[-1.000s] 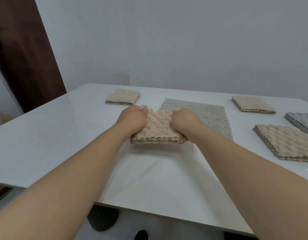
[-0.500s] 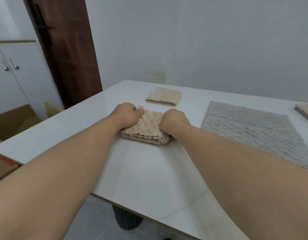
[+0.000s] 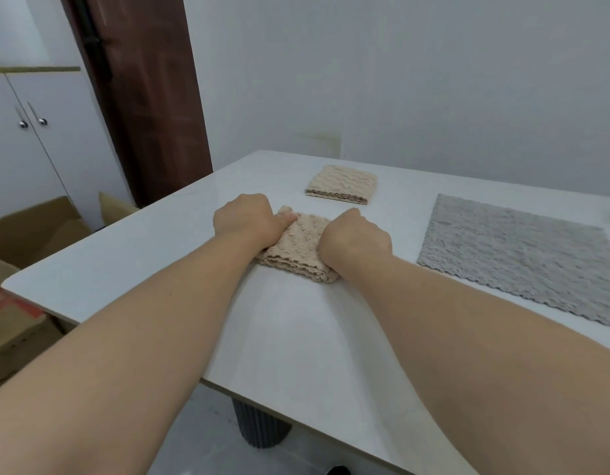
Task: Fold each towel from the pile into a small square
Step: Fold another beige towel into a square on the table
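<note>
Both hands, left hand (image 3: 243,219) and right hand (image 3: 353,243), grip the folded beige towel (image 3: 302,248) on the counter (image 3: 296,337); likely placing it beside the finished square (image 3: 341,184), gray towel (image 3: 519,255) next.

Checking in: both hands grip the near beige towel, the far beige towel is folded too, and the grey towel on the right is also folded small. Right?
Not quite. The head view shows the grey towel spread flat, not folded small. The rest holds: the left hand and right hand grip the near beige towel, and the far beige towel is folded.
</note>
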Motion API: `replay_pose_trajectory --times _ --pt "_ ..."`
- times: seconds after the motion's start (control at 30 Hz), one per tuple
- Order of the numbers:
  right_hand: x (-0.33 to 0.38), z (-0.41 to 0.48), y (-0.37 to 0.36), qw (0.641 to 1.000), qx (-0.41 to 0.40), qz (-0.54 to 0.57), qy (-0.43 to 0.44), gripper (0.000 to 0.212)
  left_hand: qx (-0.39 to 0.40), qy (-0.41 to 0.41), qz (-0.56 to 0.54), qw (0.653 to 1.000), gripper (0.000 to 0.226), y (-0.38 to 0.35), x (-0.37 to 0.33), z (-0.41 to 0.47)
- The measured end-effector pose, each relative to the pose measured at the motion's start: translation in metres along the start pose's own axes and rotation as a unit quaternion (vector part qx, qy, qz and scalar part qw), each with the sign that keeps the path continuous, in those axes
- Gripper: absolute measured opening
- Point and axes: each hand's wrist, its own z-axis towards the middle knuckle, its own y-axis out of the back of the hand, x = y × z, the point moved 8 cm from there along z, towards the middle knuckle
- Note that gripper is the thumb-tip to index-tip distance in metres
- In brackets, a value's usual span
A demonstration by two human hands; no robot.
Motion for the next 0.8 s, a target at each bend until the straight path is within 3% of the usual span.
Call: replay_pose_trajectory --times 0.1,0.17,0.23,0.3,0.4,0.53,0.67,0.8 --pt "-0.005 -0.005 0.012 0.998 -0.052 -0.019 0.028 0.042 -0.016 0.058 -0.099 0.993 0.07 0.002 0.017 -0.003" --pt "-0.003 -0.011 0.027 0.991 -0.105 -0.031 0.076 0.035 -0.064 0.047 -0.107 0.991 0.058 0.018 0.016 -0.007" --pt "0.004 -0.02 0.036 0.978 -0.149 -0.049 0.135 0.024 -0.119 -0.07 -0.092 0.986 0.036 0.036 -0.006 -0.012" --pt "0.013 -0.027 0.031 0.966 -0.155 -0.091 0.187 0.035 -0.084 -0.2 -0.117 0.969 0.032 0.034 -0.032 -0.02" --pt "0.019 -0.02 0.001 0.967 -0.063 -0.106 0.224 0.049 0.054 -0.254 -0.142 0.955 0.04 0.0 -0.043 -0.026" --pt "0.009 -0.009 -0.035 0.968 0.087 -0.104 0.211 0.067 0.094 -0.231 -0.125 0.96 0.045 -0.022 -0.032 -0.02" --pt "0.001 -0.01 -0.039 0.966 0.102 -0.104 0.215 0.069 0.137 -0.225 -0.117 0.958 0.048 -0.03 -0.029 -0.018" --pt "0.002 -0.008 -0.041 0.968 0.106 -0.099 0.206 0.069 0.141 -0.234 -0.034 0.961 0.05 -0.029 -0.035 -0.023"
